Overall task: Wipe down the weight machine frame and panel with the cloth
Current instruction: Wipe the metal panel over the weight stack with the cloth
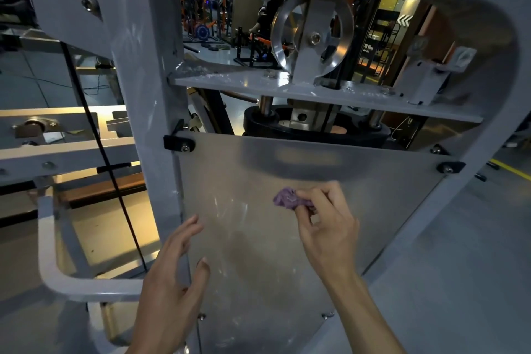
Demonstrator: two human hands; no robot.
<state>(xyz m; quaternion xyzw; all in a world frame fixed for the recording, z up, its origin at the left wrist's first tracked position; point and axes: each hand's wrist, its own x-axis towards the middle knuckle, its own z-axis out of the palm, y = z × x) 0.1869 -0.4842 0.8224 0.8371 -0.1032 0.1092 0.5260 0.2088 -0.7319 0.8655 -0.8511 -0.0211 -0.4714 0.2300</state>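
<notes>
My right hand (324,224) pinches the purple cloth (288,198) on the see-thru panel (359,181) — I should rub w/ firm, even strokes. My left hand (175,273) is open, fingers straight, by the frame (149,123) — good for steadying.

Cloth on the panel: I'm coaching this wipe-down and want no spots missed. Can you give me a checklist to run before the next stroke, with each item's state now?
1. Cloth in the grip of the right hand: ok, pinched in the fingers.
2. Cloth against the panel: cannot tell, contact is not clear.
3. Cloth spread for coverage: not ok, bunched into a small wad.
4. Left hand clear of the stroke: ok, open at the panel's left edge by the frame.
5. Panel free of marks: not ok, pale streaks show left of the cloth.
</notes>
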